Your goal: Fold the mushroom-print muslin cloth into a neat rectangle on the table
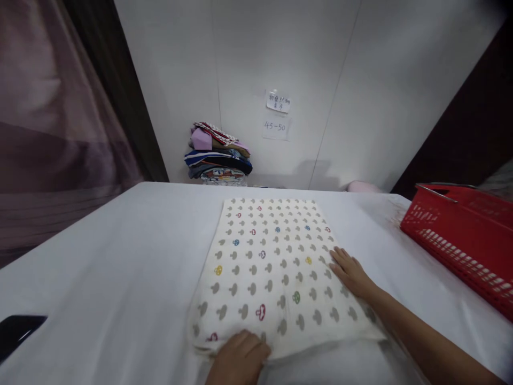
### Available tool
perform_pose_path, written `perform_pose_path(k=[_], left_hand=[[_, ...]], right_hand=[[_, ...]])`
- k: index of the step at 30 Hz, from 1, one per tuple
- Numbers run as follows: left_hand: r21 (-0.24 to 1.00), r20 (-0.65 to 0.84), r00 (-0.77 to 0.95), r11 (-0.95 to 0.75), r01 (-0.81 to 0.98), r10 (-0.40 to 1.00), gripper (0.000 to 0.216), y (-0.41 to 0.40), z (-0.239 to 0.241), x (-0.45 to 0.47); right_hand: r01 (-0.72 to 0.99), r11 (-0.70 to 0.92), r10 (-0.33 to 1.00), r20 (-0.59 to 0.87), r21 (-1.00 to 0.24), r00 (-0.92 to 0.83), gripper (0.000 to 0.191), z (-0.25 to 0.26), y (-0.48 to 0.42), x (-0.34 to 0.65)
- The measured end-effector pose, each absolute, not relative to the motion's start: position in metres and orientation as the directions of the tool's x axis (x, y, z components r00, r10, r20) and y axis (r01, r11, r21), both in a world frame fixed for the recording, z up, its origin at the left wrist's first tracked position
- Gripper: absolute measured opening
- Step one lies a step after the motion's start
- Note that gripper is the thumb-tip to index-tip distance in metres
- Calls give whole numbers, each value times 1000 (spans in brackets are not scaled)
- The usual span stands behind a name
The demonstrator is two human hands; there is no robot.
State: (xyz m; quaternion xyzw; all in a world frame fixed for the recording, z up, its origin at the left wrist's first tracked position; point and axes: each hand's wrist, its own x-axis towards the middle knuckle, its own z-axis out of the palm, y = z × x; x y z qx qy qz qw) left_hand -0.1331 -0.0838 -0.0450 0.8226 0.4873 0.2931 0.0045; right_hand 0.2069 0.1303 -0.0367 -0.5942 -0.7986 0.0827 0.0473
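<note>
While right hand (355, 274) lies flat on right edge of mushroom-print cloth (276, 275), grip slack, nothing grasped, left hand (239, 359) bends over near edge; cannot tell whether left grip pinches it. Cloth spread on white-covered worktop (120, 278), mid-view; red basket (452, 232) to right, dark object (19, 332) at left, stacked fabrics (218, 156) beyond

Head cam, qty 1: worn on person's head, above near side of worktop (116, 278). Faces fwd & down, across worktop to far edge & wall (248, 59) beyond. Wide view; both far corners incl. Range: L hand (239, 358) v. close, R hand (352, 272) slightly farther, wall farthest.
</note>
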Motion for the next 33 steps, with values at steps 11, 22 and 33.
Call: perform_pose_path(k=[11,22,33], left_hand=[[396,334,352,-469,790,875,25,-90,-11,-129],[391,285,336,-430,814,897,25,-86,-9,-131],[454,134,297,-325,829,945,25,-78,11,-126]], right_hand=[[847,257,966,141,-465,-216,50,-29,17,269],[733,464,878,369,-497,-305,36,-23,-29,273],[690,702,701,336,-174,-629,39,-16,-27,227]])
